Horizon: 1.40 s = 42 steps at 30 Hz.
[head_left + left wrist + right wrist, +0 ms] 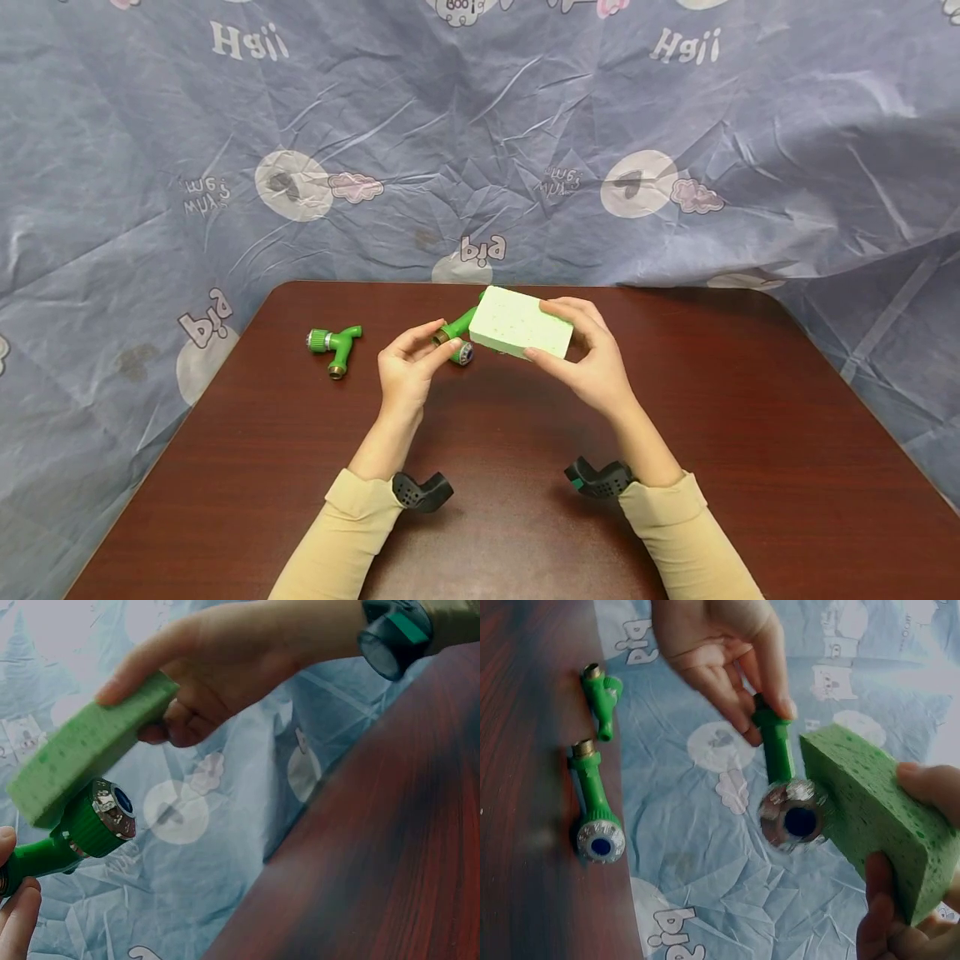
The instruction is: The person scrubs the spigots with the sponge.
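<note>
My left hand (407,364) pinches a green garden tap (778,750) by its threaded end, between thumb and fingers. The tap's ribbed knob has a silvery face with a blue centre, plain in the right wrist view. In my right hand (588,354) is a pale green block sponge (519,322), gripped at its right end with thumb and fingers on opposite sides. The sponge's other end is right at the tap's knob, overlapping it in the left wrist view. Both things are held up above the table. In the head view the sponge hides part of the tap.
A second green tap (335,348) lies on the dark red-brown table (480,517), left of my left hand. Another tap (596,802) on the table shows in the right wrist view. A wrinkled grey-blue printed sheet (450,125) hangs behind the table.
</note>
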{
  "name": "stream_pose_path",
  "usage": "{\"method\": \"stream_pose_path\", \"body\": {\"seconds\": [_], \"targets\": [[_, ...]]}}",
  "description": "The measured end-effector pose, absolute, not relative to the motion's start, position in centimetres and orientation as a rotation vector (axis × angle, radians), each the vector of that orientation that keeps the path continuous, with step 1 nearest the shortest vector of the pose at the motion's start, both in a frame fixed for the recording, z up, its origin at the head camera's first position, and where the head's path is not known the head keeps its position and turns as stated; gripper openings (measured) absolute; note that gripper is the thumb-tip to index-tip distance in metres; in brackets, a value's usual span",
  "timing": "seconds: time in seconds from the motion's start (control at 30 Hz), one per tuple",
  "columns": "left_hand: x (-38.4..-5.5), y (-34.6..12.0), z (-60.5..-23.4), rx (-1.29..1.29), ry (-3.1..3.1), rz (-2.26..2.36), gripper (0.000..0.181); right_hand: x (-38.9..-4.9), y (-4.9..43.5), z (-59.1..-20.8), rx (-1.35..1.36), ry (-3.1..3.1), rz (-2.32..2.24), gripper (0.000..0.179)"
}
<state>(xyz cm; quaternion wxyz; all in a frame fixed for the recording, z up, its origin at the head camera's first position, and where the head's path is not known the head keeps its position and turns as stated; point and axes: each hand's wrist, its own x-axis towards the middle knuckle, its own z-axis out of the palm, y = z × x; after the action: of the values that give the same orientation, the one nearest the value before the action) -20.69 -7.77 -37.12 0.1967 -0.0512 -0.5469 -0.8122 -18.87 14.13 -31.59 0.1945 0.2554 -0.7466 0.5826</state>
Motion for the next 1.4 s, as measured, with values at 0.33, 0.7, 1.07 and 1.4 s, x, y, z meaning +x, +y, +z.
{"method": "stream_pose_path", "body": {"seconds": [0.33,0.7,1.07,1.4], "targets": [[-20.7,-8.5,-36.8,-0.134,-1.486,-2.263,0.033,-20.2,15.9,-32.1,0.354,-2.081,1.61,0.051],[-20.7,-8.6,-36.6,-0.15,-1.427,-2.324,0.032,-20.8,16.0,-32.6,0.386,-2.217,1.625,0.052],[-20.7,-8.1,-37.0,-0.219,-1.433,-2.313,0.03,-20.5,15.4,-32.7,0.393,-2.183,1.706,0.052],[-20.6,-7.9,-37.1,-0.184,-1.461,-2.387,0.032,-20.4,14.8,-32.9,0.365,-2.185,1.722,0.053]]}}
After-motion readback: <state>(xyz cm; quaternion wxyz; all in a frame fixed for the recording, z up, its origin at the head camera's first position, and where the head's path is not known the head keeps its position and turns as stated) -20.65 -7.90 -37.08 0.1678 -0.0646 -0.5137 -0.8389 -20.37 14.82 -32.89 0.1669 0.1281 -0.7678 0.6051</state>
